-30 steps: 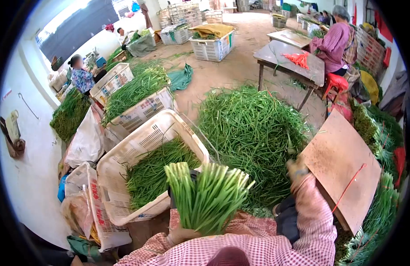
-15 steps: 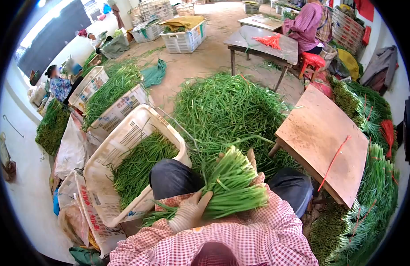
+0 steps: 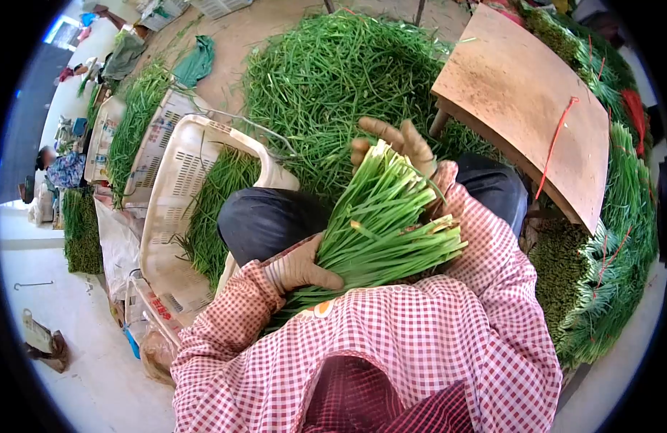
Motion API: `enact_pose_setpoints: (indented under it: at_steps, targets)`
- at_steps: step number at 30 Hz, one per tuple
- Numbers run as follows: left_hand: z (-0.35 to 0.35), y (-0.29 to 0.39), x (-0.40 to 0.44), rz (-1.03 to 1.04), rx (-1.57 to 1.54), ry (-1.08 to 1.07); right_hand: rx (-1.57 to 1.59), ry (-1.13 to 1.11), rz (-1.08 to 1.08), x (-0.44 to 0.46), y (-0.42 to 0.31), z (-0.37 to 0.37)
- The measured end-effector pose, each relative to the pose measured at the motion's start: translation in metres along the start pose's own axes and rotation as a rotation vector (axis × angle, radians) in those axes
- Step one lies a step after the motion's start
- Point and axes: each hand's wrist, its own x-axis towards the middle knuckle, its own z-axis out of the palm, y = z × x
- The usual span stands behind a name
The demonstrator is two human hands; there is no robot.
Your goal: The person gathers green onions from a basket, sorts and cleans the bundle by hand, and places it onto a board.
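A thick bunch of green stalks (image 3: 384, 231) lies across my lap, its pale cut ends up and to the right. My left hand (image 3: 302, 267), in a tan glove, is wrapped round the bunch's lower left side, thumb on top. Beyond the cut ends, my right hand (image 3: 400, 144), also gloved, has its fingers spread and raised; its palm is partly hidden by the stalks. A large loose heap of green stalks (image 3: 326, 86) spreads on the floor in front of my knees.
At the left a white plastic crate (image 3: 160, 209) holds more stalks. A small wooden table (image 3: 528, 94) with a red tie (image 3: 557, 144) stands at the right, beside tied bundles (image 3: 622, 289). Another person (image 3: 65, 169) sits at the far left.
The view has tilted down. My right hand has come from the heap's edge to the bunch's cut ends. The bunch, upright at first, now lies tilted in my left hand.
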Motion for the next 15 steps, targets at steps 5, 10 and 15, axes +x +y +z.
enact_pose_setpoints:
  at_steps: [5, 10, 15]
  targets:
    - [0.021, -0.001, -0.006, 0.034, -0.106, 0.159, -0.543, 0.298, -0.086, 0.043, -0.022, -0.001]
    - [0.032, -0.016, -0.012, 0.122, -0.048, 0.365, -0.749, 0.896, -0.245, 0.068, -0.089, 0.018]
    - [0.031, -0.020, -0.009, 0.137, 0.016, 0.487, -1.266, 0.518, -0.176, 0.039, -0.130, 0.026]
